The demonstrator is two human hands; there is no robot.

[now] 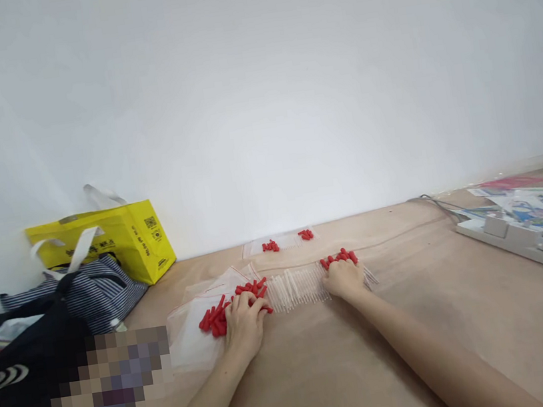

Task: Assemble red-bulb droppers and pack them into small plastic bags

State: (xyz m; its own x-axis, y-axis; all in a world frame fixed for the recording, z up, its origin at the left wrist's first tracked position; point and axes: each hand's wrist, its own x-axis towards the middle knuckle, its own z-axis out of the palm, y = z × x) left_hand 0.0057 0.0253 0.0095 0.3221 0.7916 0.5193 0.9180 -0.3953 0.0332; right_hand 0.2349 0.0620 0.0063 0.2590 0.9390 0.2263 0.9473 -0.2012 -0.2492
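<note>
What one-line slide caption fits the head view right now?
Left hand at red pieces, right hand at a second red cluster, thin white sticks lying in a row between them.

1 head-worn camera looks forward and down.

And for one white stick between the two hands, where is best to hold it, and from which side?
Probably pinch its near end, coming from the person's side and slightly above. The white sticks are thin and lie side by side, lengthwise away from the person, so the near ends form a reachable edge; the left hand and right hand flank the row.
</note>
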